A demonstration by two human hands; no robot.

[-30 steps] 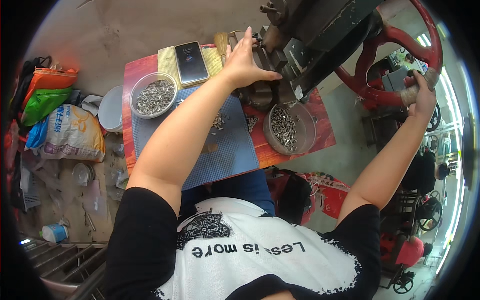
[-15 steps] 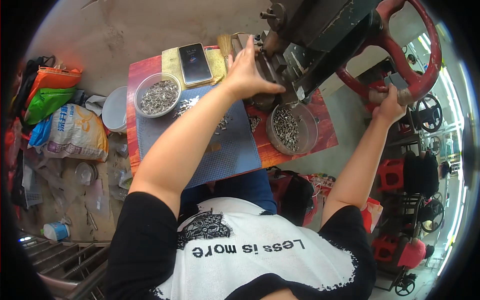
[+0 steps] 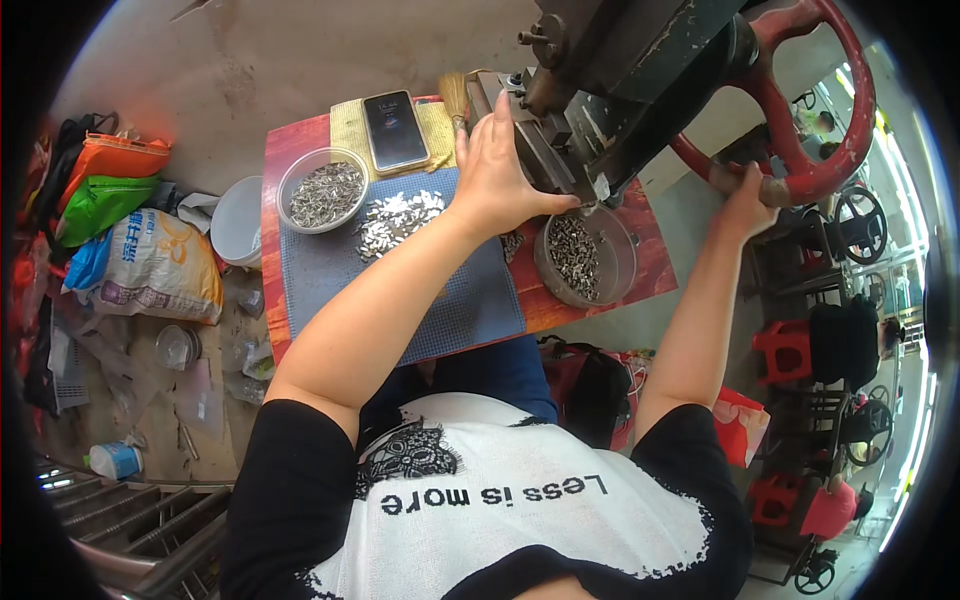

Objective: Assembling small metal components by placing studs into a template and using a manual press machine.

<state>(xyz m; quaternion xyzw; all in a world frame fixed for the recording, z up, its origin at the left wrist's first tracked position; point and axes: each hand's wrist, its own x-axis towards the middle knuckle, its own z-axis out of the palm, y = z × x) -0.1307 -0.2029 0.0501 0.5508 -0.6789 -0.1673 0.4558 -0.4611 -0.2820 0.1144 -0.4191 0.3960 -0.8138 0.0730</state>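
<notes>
My left hand [image 3: 495, 185] is open at the bed of a dark metal hand press [image 3: 555, 130], fingers pointing away and thumb stretched out to the right. Whether it touches the press, and what lies beyond the fingers, I cannot make out. My right hand [image 3: 747, 205] is closed on the lower rim of the press's large red handwheel [image 3: 845, 165]. Beneath the press head stands a clear round tub [image 3: 628, 268] of small metal pieces. Left of my forearm, small whitish pieces [image 3: 395, 220] lie heaped on a blue-grey ribbed mat [image 3: 330, 290].
Another clear tub [image 3: 290, 213] of thin metal pieces stands at the table's left. Behind it a phone [image 3: 395, 130] rests on a yellow cloth [image 3: 345, 125], near a brush [image 3: 453, 98]. Bags [image 3: 150, 265] and a white bucket [image 3: 235, 222] are left of the table.
My right hand has moved left with the handwheel, which has turned. My left hand has shifted slightly nearer to me, and more of the whitish heap shows beside the forearm.
</notes>
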